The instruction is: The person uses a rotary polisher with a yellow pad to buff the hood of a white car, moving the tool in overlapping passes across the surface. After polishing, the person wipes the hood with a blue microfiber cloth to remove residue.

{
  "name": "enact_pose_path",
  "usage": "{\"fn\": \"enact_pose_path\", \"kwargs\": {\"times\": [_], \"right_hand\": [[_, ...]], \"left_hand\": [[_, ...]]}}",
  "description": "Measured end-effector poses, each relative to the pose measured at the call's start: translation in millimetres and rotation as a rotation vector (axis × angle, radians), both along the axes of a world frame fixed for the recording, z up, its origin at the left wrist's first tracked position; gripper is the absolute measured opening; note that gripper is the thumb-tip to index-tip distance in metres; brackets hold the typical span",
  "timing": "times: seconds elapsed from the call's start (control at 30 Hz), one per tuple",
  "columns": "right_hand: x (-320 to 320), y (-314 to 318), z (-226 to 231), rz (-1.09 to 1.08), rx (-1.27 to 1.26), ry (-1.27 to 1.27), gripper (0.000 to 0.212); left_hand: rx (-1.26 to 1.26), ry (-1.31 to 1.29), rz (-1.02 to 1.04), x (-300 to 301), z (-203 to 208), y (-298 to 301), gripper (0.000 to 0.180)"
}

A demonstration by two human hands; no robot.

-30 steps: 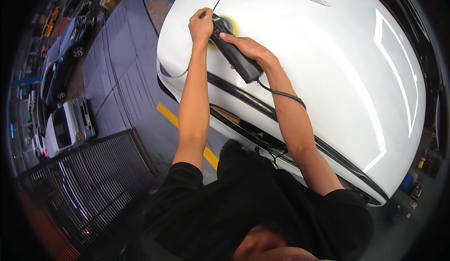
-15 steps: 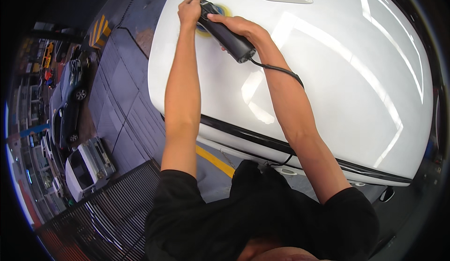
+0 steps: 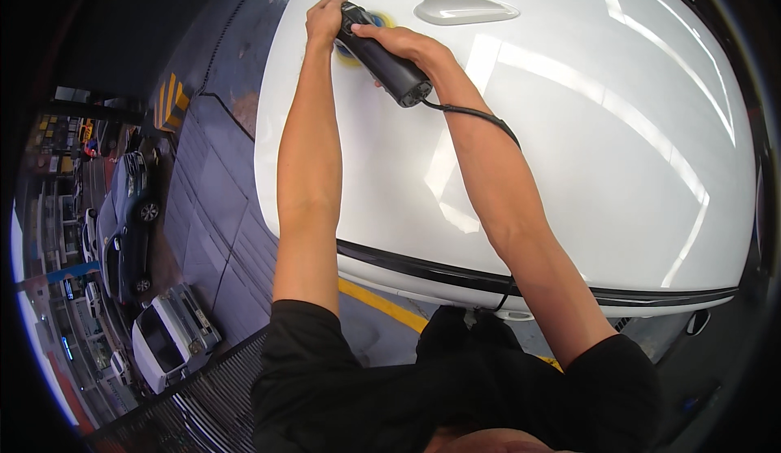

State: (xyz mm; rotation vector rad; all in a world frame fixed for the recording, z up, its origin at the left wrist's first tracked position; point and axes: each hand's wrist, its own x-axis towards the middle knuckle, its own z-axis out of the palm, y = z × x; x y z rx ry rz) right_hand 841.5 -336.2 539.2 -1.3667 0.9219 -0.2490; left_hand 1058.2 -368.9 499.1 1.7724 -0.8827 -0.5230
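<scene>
A black corded polisher (image 3: 392,68) is pressed to the white car roof (image 3: 561,168), with its yellow-rimmed pad (image 3: 386,20) partly hidden beneath the machine and my hands. My left hand (image 3: 324,20) is closed round the front end of the polisher. My right hand (image 3: 399,39) wraps over its body, thumb on top, most of the fingers out of sight underneath. From the rear end, a black cord (image 3: 472,113) runs across to my right forearm and passes behind it. Just right of the pad stands a white shark-fin antenna (image 3: 465,9).
A black trim strip (image 3: 407,262) edges the roof in front of my body. To the left, a yellow-and-black striped block (image 3: 171,103) stands on the grey floor. Parked cars, among them a dark car (image 3: 126,225) and a white vehicle (image 3: 167,335), line the far left beyond a slatted metal grille (image 3: 203,408).
The polisher and both hands have slid slightly away from me and to the right over the roof, closer to the antenna. My head view has shifted a little. Both grips stay the same.
</scene>
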Motion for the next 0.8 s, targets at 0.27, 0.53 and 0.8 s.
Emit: {"fn": "enact_pose_path", "kwargs": {"times": [0.27,0.53,0.8], "right_hand": [[-31,32,24,-0.057,0.086,-0.049,0.072],[-30,37,38,-0.109,0.11,0.004,0.076],[-31,40,54,-0.174,0.135,0.051,0.077]], "left_hand": [[0.007,-0.037,-0.054,-35,16,10,0.032],[-0.002,-0.059,-0.036,-45,34,22,0.034],[0.006,-0.088,-0.05,-56,56,24,0.04]]}}
